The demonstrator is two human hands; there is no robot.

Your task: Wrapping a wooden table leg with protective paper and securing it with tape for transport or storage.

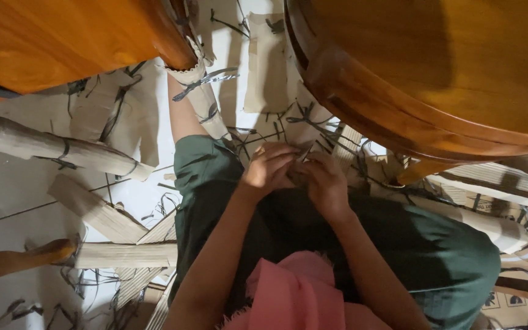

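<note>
My left hand [270, 168] and my right hand [325, 180] meet over my lap, just above my dark green shorts [435, 250]. Both sets of fingers are curled together around a small thin thing [304, 154], pale and narrow; what it is cannot be made out. A pink cloth [300, 290] lies across my lap below my forearms. My bare leg [181, 113] stretches away toward a rolled cardboard piece.
Polished wooden furniture fills the top left [50, 36] and top right [447, 67]. Rolled and folded corrugated cardboard [56, 146] and flat strips [123, 253] litter the white tiled floor, with several dark plastic straps [206, 82] scattered about. A wooden furniture leg [19, 260] lies at left.
</note>
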